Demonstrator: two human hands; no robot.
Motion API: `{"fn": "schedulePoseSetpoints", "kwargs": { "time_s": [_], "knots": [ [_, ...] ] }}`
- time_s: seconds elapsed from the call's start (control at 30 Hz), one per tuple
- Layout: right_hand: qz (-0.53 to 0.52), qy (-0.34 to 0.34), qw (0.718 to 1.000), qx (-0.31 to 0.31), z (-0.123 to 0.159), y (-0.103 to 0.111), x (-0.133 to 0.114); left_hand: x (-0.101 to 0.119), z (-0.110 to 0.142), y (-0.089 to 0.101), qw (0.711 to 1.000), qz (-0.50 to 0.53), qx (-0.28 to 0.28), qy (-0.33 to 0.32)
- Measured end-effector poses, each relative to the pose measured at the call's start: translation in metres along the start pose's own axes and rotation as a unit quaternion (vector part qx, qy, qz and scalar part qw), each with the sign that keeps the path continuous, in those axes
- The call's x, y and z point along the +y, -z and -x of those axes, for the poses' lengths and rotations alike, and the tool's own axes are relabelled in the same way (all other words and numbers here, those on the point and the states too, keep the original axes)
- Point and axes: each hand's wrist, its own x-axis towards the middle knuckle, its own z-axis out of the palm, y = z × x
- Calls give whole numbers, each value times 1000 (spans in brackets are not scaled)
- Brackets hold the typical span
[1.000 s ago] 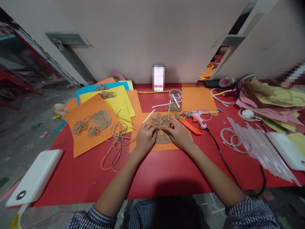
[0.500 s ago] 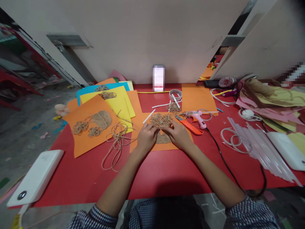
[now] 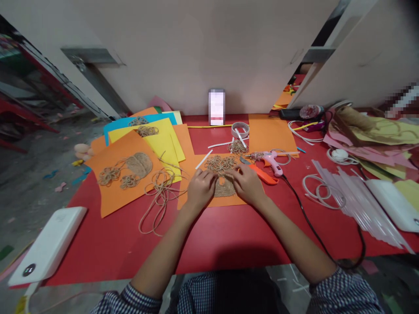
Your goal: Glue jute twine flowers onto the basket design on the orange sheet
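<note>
My left hand [image 3: 202, 186] and my right hand [image 3: 247, 183] meet over a jute twine craft piece [image 3: 224, 190], shaped like a small woven basket with looped flowers [image 3: 221, 163] above it. Fingers of both hands are pinched at its upper edge, just below the flowers, and partly hide it. The piece lies on an orange sheet [image 3: 196, 201]. Right of my right hand are an orange utility knife [image 3: 266, 175], its blade partly covered, and a pink glue gun [image 3: 273, 162]. Loose jute twine [image 3: 160, 192] lies left of my left hand.
Another twine piece [image 3: 139, 165] rests on an orange sheet at left, near yellow and blue sheets. A lit phone [image 3: 216, 107] leans against the wall behind a tape roll [image 3: 240, 130]. Glue sticks [image 3: 356, 196], a black cord [image 3: 304, 218] and white power banks [image 3: 49, 244] are around.
My right hand has shifted slightly right and covers more of the knife. Both hands stay pinched at the twine piece. The view has moved a little.
</note>
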Motion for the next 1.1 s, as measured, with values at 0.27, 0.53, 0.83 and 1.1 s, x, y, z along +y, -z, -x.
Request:
{"fn": "schedulePoseSetpoints", "kwargs": {
  "time_s": [0.27, 0.53, 0.83, 1.1],
  "knots": [
    [187, -336, 915, 125, 12, 31, 55, 0, 0, -1, 1000, 15, 6, -3],
    [116, -371, 921, 32, 20, 27, 92, 0, 0, 0, 1000, 27, -2, 8],
    [96, -307, 936, 141, 16, 30, 87, 1, 0, 3, 998, 53, -5, 28],
    [25, -43, 993, 104, 9, 26, 51, 0, 0, 4, 998, 55, -14, 41]
  ]
}}
